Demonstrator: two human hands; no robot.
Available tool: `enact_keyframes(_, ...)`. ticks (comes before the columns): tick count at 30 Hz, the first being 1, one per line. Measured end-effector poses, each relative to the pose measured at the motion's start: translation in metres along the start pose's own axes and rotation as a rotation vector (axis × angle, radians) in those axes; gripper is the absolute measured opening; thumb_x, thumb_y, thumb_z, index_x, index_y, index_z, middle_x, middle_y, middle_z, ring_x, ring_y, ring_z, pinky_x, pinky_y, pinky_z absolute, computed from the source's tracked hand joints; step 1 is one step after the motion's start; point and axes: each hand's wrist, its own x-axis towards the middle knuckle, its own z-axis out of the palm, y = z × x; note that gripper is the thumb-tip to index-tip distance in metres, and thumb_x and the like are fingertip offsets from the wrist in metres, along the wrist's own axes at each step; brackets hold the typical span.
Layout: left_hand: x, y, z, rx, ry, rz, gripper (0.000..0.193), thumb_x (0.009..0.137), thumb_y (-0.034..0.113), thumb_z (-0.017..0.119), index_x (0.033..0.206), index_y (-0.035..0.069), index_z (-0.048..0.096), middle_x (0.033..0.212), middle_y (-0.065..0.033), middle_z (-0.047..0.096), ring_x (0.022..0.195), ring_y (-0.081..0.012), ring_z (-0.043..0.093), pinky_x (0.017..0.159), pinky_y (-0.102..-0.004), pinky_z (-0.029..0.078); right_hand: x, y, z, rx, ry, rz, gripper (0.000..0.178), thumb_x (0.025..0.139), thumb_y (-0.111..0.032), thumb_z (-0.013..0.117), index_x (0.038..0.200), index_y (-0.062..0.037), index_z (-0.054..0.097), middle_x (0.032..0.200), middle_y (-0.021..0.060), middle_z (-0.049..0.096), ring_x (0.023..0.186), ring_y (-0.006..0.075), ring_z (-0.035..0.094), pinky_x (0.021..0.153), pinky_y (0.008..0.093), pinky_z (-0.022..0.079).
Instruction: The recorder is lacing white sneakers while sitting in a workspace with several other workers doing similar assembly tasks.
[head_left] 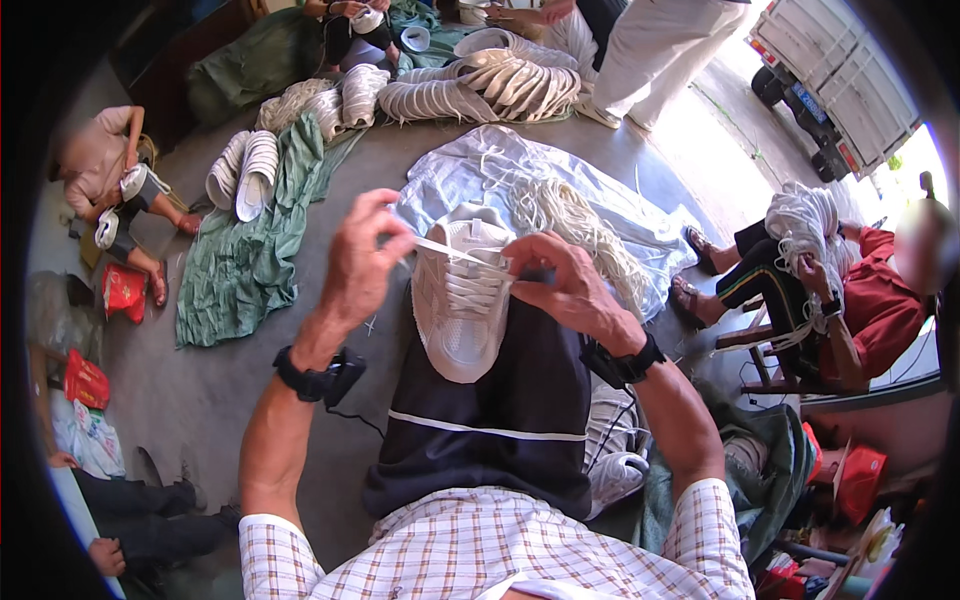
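A white sneaker (462, 318) rests on my dark-trousered lap, its toe pointing toward me and its lace rows partly threaded. My left hand (362, 262) is raised to the left of the shoe's upper part, thumb and fingers pinching a flat white shoelace (450, 251). That lace stretches across the shoe opening to the right side. There my right hand (578, 288) pinches it close to the upper eyelets; its fingertips partly hide the lace and the shoe edge. Both wrists wear black straps with small devices.
Ahead on the floor, a bundle of white laces (570, 225) lies on a white sheet (450, 165). Nested white shoes (520, 85) lie farther off. A green cloth (245, 240) is at left. Other people sit around; one on the right holds laces (805, 225). More shoes (615, 440) lie beside my right leg.
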Motion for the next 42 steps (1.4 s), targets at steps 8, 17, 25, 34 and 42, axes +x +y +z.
enact_keyframes(8,-0.021,-0.027,-0.037,0.101,-0.067,-0.081,0.016,0.088,0.014,0.067,0.085,-0.002,0.063,0.100,-0.0117,0.068,0.089,-0.0232,0.065,0.080,-0.0355,0.050,0.001,0.016,0.015,-0.447,0.244,-0.199,0.037,0.081,-0.011,0.067,0.116,-0.0041,0.059,0.097,0.0132,0.062,0.100,0.0329,0.055,0.091,0.0441,0.041)
enact_keyframes(17,0.003,0.007,-0.042,-0.450,-0.271,-0.505,0.017,0.088,0.015,0.073,0.095,0.002,0.063,0.066,0.0052,0.054,0.057,-0.0021,0.047,0.053,-0.0211,0.038,-0.012,0.013,-0.019,-0.555,0.143,-0.258,0.007,0.087,-0.013,0.064,0.084,-0.0072,0.065,0.081,0.0061,0.064,0.088,0.0274,0.055,0.087,0.0412,0.039)
enact_keyframes(25,0.019,0.035,-0.069,0.113,-0.310,-0.015,0.019,0.084,0.015,0.070,0.080,-0.003,0.068,0.065,-0.0123,0.061,0.058,-0.0211,0.054,0.057,-0.0348,0.042,-0.030,0.017,-0.060,-0.769,0.153,-0.304,0.003,0.085,-0.010,0.063,0.084,-0.0073,0.065,0.080,0.0071,0.063,0.086,0.0279,0.055,0.085,0.0407,0.040)
enact_keyframes(34,0.039,0.003,-0.076,0.143,-0.541,-0.101,0.037,0.086,0.027,0.070,0.066,-0.002,0.062,0.054,-0.0080,0.052,0.053,-0.0142,0.047,0.053,-0.0339,0.037,-0.054,0.032,-0.094,-0.932,0.159,-0.243,0.003,0.085,-0.010,0.065,0.084,-0.0064,0.065,0.080,0.0081,0.059,0.085,0.0282,0.054,0.082,0.0408,0.039)
enact_keyframes(42,-0.005,-0.084,-0.002,0.406,-0.188,0.042,0.030,0.090,0.031,0.064,0.079,0.003,0.063,0.070,-0.0121,0.065,0.067,-0.0312,0.063,0.064,-0.0418,0.047,-0.093,0.069,-0.120,-1.158,0.240,-0.155,0.003,0.077,-0.005,0.068,0.079,-0.0040,0.066,0.081,0.0113,0.057,0.088,0.0311,0.053,0.079,0.0415,0.041)
